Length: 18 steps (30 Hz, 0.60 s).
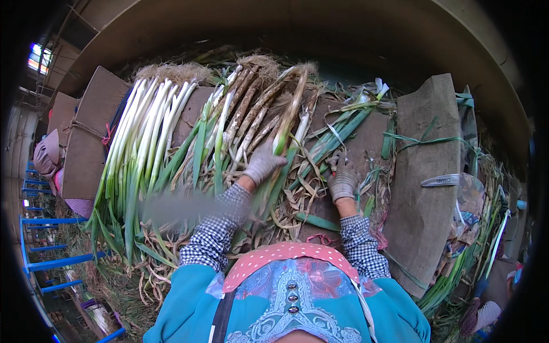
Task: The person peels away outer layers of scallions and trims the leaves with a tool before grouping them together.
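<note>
My left hand (264, 162), in a dirty knit glove, is closed around a scallion stalk (292, 112) whose rooted end points away from me. Beneath and beside it lie unpeeled scallions (246, 109) with brown, soil-stained shafts. Clean white scallions (143, 124) are lined up farther left, roots at the far end, green leaves towards me. My right hand (343, 176), gloved too, has its fingers curled near the dry leaves; something small and red shows at the fingers, but I cannot tell what it holds. Loose green leaves (339, 133) lie just beyond it.
Upright boards stand at the left (88, 145) and right (422, 188), tied with cord. Blue metal racks (64, 262) are at the lower left. A co-worker in a cap (47, 154) is at the far left; another person (493, 300) is at the far right. Dry leaf scraps (300, 193) litter the work surface.
</note>
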Motion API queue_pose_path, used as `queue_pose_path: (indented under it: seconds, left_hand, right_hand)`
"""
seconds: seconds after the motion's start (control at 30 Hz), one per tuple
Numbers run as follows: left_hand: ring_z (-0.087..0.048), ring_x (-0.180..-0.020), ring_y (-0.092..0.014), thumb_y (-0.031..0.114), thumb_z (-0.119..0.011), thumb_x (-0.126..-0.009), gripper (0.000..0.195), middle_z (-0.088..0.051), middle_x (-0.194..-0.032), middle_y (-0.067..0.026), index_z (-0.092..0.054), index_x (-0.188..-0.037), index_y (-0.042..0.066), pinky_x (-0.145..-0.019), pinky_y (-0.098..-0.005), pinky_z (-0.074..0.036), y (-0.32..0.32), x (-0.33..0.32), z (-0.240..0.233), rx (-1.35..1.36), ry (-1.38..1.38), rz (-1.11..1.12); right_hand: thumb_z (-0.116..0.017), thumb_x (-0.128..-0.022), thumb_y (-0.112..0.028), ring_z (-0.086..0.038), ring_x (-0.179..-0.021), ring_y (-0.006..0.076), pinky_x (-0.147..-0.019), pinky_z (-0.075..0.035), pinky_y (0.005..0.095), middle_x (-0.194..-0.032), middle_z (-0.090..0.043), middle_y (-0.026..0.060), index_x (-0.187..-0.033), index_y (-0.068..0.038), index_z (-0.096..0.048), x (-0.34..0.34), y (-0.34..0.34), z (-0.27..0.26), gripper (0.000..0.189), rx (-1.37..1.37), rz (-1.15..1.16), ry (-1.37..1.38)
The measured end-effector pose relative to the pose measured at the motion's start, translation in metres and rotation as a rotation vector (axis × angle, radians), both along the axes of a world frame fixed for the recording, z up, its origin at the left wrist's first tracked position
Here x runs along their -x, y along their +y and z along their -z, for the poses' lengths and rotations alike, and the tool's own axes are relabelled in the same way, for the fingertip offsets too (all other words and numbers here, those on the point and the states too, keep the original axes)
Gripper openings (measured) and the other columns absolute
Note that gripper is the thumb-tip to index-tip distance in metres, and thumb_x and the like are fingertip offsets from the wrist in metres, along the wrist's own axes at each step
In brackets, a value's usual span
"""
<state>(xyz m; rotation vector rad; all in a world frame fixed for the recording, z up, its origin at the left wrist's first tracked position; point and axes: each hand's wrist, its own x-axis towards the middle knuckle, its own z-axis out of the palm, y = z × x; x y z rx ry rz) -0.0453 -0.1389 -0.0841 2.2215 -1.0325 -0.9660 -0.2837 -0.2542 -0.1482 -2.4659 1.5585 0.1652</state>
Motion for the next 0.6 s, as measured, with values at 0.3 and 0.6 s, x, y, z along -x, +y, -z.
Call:
queue_pose_path:
  seconds: [0.3,0.6]
  left_hand:
    - [-0.055,-0.119,-0.034,0.043,-0.072,-0.082,0.083,-0.050,-0.137,-0.0214,-0.037,-0.144,0.001,-0.107,-0.0409,-0.041,-0.044,-0.054,0.009,0.097,-0.052,0.039]
    - [-0.043,-0.130,-0.035,0.024,-0.075,-0.075,0.059,-0.048,-0.135,-0.0210,-0.054,-0.128,0.011,-0.110,-0.0484,-0.033,0.102,0.049,-0.010,-0.186,-0.729,0.253]
  right_hand:
    - [-0.068,-0.071,-0.018,-0.054,-0.108,0.0455,-0.095,-0.045,0.0502,-0.117,-0.054,0.0293,-0.136,-0.004,-0.046,0.018,-0.012,-0.017,0.070,0.115,-0.084,-0.644]
    - [-0.073,-0.071,-0.019,-0.061,-0.097,0.0406,-0.085,-0.051,0.0461,-0.107,-0.060,0.0216,-0.122,-0.009,-0.054,0.005,0.092,-0.044,0.056,-0.296,-0.303,-0.760]
